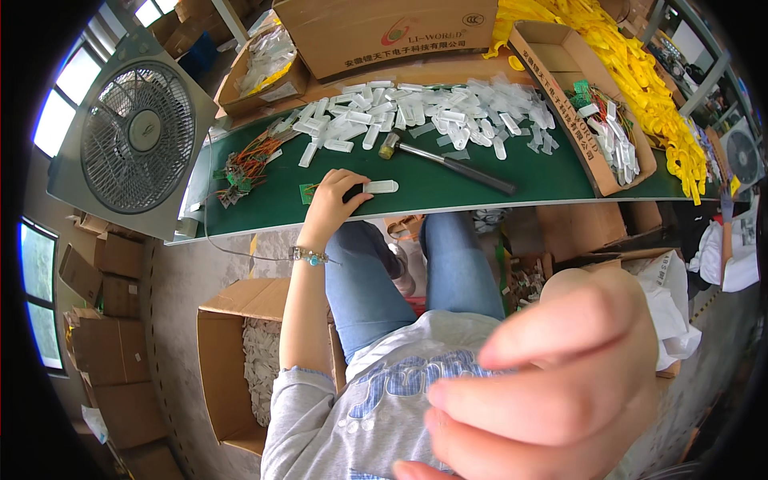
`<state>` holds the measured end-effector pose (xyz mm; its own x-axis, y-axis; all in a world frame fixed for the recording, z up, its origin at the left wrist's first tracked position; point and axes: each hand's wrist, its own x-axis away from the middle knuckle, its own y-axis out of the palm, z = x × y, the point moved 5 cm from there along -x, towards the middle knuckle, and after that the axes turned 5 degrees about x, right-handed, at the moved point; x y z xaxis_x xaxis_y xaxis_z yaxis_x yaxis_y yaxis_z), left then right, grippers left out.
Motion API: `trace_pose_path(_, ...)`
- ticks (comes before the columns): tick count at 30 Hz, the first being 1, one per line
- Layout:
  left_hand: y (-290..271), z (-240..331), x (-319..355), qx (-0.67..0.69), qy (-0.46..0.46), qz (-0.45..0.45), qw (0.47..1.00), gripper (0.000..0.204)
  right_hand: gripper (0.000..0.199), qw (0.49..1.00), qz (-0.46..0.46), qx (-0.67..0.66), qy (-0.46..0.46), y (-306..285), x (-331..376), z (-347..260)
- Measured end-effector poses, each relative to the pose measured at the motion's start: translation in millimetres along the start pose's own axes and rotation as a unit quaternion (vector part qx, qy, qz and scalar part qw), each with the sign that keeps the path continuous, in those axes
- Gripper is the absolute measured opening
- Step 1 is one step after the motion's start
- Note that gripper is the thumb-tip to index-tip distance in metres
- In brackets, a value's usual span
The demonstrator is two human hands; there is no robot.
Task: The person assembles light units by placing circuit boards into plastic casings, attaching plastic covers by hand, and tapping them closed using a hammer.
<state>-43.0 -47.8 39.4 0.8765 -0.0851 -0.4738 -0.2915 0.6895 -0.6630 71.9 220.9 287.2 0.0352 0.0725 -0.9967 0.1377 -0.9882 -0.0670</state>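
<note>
At the near edge of the green worktop (416,188), my left hand (336,194) is closed on a small, white translucent plastic casing (382,186). Something black shows between thumb and fingers; its kind is unclear. A green circuit board (306,194) pokes out on the other side of the hand. Raised close to the camera, my right hand (552,384) looks large and blurred. Its fingers are loosely bent and somewhat apart, with nothing visible in them. A hammer (456,166) with a black handle lies to the right of the casing.
A heap of translucent casings (408,108) covers the table's back. Wired circuit boards (244,168) lie left, near a box fan (140,124). An open carton (592,104) with parts stands right, beside yellow straps (640,72). A carton of white pieces (220,376) sits below left.
</note>
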Motion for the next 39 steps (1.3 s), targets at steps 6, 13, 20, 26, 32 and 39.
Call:
trace_pose_path(6,-1,2,-2,0.002,-0.010,0.001,1.000,0.026,0.003,0.991,-0.130,-0.030,0.029,-9,-7,-4)
trace_pose_path(13,-1,2,-2,0.005,-0.010,-0.002,1.000,0.026,0.005,0.955,-0.280,-0.077,0.055,1,-20,-3)
trace_pose_path(20,-2,5,1,0.011,0.015,0.013,1.000,0.024,0.008,0.962,-0.251,-0.092,0.052,24,9,68)
trace_pose_path(26,1,8,-4,0.014,0.018,-0.002,1.000,0.024,0.013,0.848,-0.081,-0.463,0.246,-12,-5,85)
trace_pose_path(32,12,-20,-2,0.097,-0.059,-0.008,0.993,0.025,0.012,0.781,-0.075,-0.569,0.248,-70,12,71)
trace_pose_path(39,-2,-9,5,0.001,0.088,0.013,0.996,0.023,0.009,0.762,-0.084,-0.605,0.214,-125,22,65)
